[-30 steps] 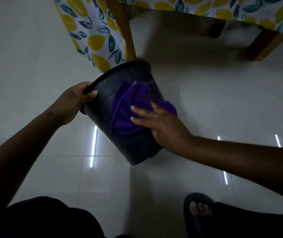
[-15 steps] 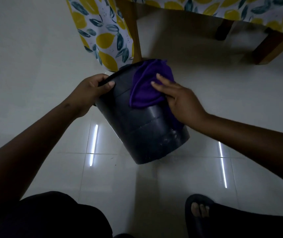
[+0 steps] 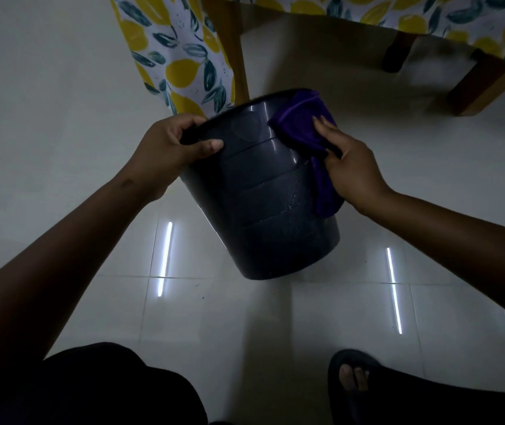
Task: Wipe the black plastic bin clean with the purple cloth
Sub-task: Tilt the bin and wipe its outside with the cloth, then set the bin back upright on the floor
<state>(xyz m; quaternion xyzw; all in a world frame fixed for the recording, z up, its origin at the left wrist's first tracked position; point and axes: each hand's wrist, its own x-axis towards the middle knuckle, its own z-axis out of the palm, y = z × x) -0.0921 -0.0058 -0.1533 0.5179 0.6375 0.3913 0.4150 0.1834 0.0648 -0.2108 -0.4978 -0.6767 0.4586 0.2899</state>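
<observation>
A pale, glossy tiled floor point(image 3: 61, 87) fills the dim room. At its far edge stands a wooden table leg point(image 3: 233, 47) under a hanging tablecloth point(image 3: 180, 65) printed with yellow lemons and dark leaves. In the middle, just in front of that cloth, a person holds the black plastic bin point(image 3: 263, 204) tilted, its base toward them and its mouth turned away toward the table. I cannot tell whether the base touches the floor. The step in hand looks like wiping the outer wall near the rim. To do it well, the bin probably needs turning bit by bit so each ridged band gets a firm pass, especially the pale specks lower on the right side. The bin's inside is hidden from here, so whether it holds anything cannot be told. The purple cloth point(image 3: 300, 124) lies bunched against the upper right of the wall, reaching the rim, with one tail hanging down the side. The left hand point(image 3: 165, 148) grips the rim, fingers curled over its edge and thumb on the outside. The right hand point(image 3: 355, 170) presses the cloth to the wall with fairly straight fingers. A foot in a dark slipper point(image 3: 352, 378) rests on the tiles below.
</observation>
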